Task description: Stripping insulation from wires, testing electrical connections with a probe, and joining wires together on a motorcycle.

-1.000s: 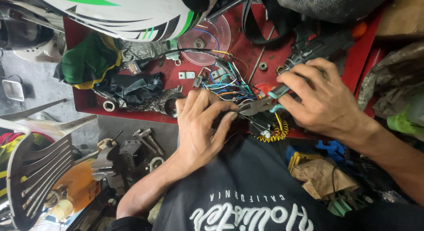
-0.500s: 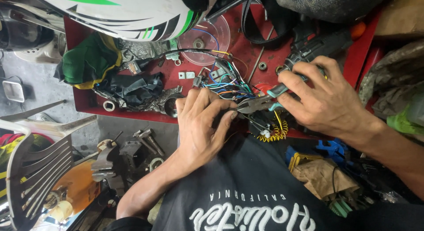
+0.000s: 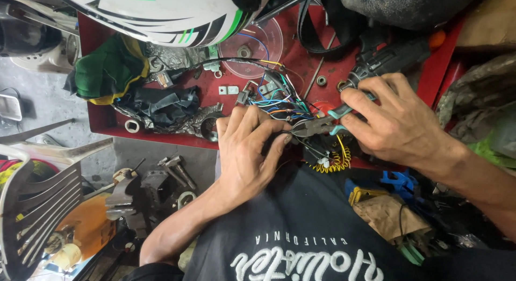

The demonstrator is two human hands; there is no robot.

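A green and yellow cloth (image 3: 107, 71) lies at the left end of the red tray (image 3: 102, 122), below a white helmet (image 3: 161, 12). Near the tray's front edge, the left hand (image 3: 244, 152) pinches thin wires of a tangled multicoloured wire bundle (image 3: 282, 101) between thumb and fingertips. The pliers (image 3: 317, 125) lie crosswise, nose pointing left and meeting the wires at those fingertips. The right hand (image 3: 395, 125) squeezes their teal handles closed. A cluttered workshop floor (image 3: 32, 106) shows at far left.
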